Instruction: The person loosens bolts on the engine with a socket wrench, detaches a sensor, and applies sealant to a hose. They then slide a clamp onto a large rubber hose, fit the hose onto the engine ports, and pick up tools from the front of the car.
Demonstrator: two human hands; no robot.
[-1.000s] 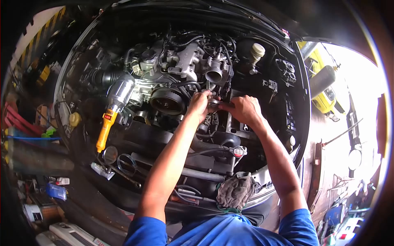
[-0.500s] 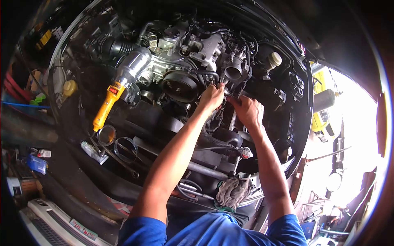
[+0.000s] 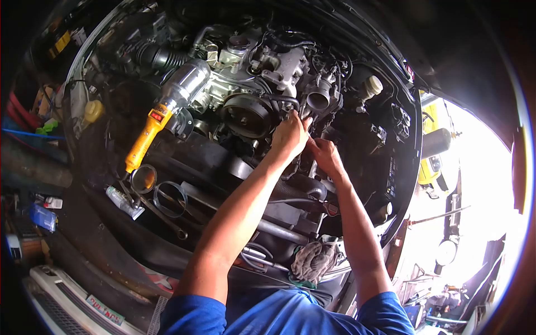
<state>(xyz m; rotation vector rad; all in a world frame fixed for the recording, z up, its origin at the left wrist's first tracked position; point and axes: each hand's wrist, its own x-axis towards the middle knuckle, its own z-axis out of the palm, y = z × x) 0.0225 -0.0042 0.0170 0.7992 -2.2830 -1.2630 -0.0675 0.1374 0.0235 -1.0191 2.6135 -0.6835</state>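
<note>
Both hands are together at the front of the engine, just below the round throttle opening [image 3: 318, 100]. My left hand [image 3: 290, 137] is closed, its fingertips up against the metal parts beneath that opening. Just to its right and lower, my right hand [image 3: 328, 157] is also closed, thumb and fingers pinched near the left hand. What either hand grips is too small and dark to make out. Left of the hands is a large black pulley [image 3: 245, 115]. A black corrugated hose [image 3: 301, 188] runs below them.
A yellow-handled tool with a chrome barrel [image 3: 148, 137] lies across the engine's left side. Near it are a clear ring [image 3: 171, 199], a wrench [image 3: 177, 230] and a tube [image 3: 124, 202]. A grey glove [image 3: 314, 261] rests on the front edge. A white-capped reservoir [image 3: 371, 86] stands right.
My right hand has moved slightly left and down, closer to the left, and its fingers look more tightly drawn in. My left hand stays at nearly the same spot. The view has shifted slightly.
</note>
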